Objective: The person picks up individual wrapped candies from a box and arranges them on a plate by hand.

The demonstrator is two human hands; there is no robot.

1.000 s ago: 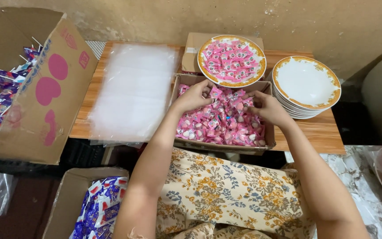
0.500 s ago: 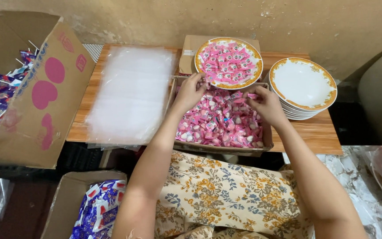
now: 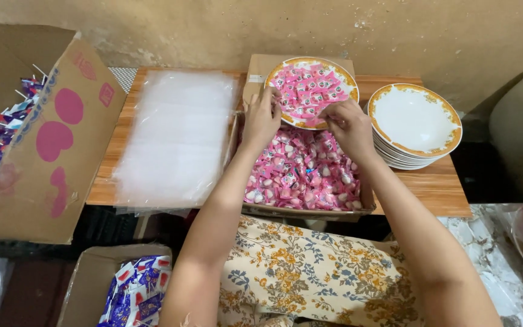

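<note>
Wooden tabletop [image 3: 431, 188]: yellow-rimmed plate [image 3: 312, 91] heaped with pink sweets, box of pink wrapped sweets [image 3: 301, 175] nearly full; left hand [image 3: 263, 118] and right hand [image 3: 347, 124] at plate's near rim, grip unclear on both.

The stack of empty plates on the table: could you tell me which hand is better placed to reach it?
Probably the right hand. It rests at the near rim of the filled plate, just beside the stack of empty plates. The left hand sits at that plate's far side and would have to cross over.
</note>
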